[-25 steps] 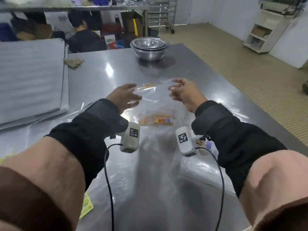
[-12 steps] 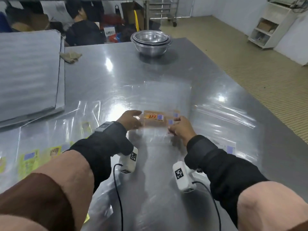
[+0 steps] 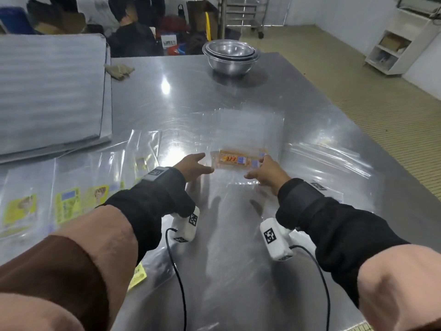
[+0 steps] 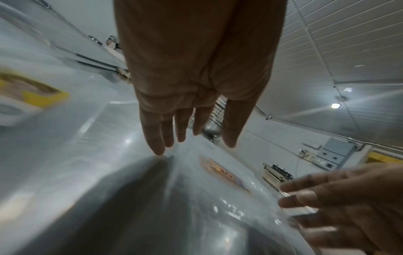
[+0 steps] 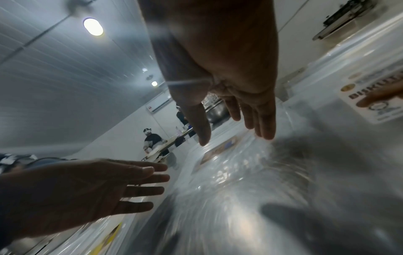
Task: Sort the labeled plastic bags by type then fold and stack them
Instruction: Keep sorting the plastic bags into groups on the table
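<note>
A clear plastic bag with an orange label (image 3: 239, 160) lies flat on the steel table (image 3: 191, 96), on top of other clear bags. My left hand (image 3: 193, 166) hovers at the bag's left edge with fingers straight and spread (image 4: 157, 143). My right hand (image 3: 262, 172) is at the bag's right edge, fingers also straight (image 5: 263, 127). Neither hand grips anything. The orange label (image 4: 224, 174) shows between the hands in the left wrist view, and the same label (image 5: 218, 150) shows in the right wrist view. Bags with yellow labels (image 3: 66, 207) lie to the left.
A stack of steel bowls (image 3: 230, 56) stands at the table's far side. A large grey foam sheet (image 3: 47, 91) covers the far left, with a glove (image 3: 119, 70) beside it. More clear bags (image 3: 327, 163) lie to the right. Another person (image 3: 133, 37) sits beyond the table.
A second ago both hands held the orange-label bag up in the air. They brought it down onto the table, let go, and now rest open at its edges.
</note>
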`<state>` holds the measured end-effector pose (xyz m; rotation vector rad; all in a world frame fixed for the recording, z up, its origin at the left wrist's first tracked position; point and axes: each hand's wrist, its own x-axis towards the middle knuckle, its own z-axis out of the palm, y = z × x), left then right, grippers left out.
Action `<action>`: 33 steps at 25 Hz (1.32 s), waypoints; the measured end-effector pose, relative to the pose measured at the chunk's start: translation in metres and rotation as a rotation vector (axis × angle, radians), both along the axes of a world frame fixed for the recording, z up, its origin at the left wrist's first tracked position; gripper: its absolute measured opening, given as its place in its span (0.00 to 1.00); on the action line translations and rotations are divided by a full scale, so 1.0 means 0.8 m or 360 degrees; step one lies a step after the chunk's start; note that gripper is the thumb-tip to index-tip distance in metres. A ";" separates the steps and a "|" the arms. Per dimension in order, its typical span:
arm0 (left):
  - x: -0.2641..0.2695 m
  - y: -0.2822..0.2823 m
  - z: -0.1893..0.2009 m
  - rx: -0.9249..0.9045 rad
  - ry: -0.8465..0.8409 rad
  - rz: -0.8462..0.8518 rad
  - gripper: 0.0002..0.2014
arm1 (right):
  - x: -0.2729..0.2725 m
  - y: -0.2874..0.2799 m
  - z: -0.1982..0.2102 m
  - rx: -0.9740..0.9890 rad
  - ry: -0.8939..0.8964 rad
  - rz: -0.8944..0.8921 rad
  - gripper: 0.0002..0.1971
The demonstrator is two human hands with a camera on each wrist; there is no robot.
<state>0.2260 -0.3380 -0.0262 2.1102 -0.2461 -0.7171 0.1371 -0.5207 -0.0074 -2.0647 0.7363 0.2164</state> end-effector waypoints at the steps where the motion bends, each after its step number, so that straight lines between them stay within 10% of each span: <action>1: -0.010 0.010 0.000 0.0022 -0.0042 0.0002 0.34 | -0.006 0.006 0.003 -0.0066 0.0003 0.0058 0.40; 20: -0.197 0.324 0.013 0.0358 -0.0315 0.0401 0.29 | -0.070 0.300 0.001 -0.0518 -0.0080 0.1460 0.41; 33: -0.194 0.434 -0.002 0.0814 -0.0404 0.0483 0.33 | -0.046 0.399 -0.033 -0.0969 0.0125 0.1515 0.36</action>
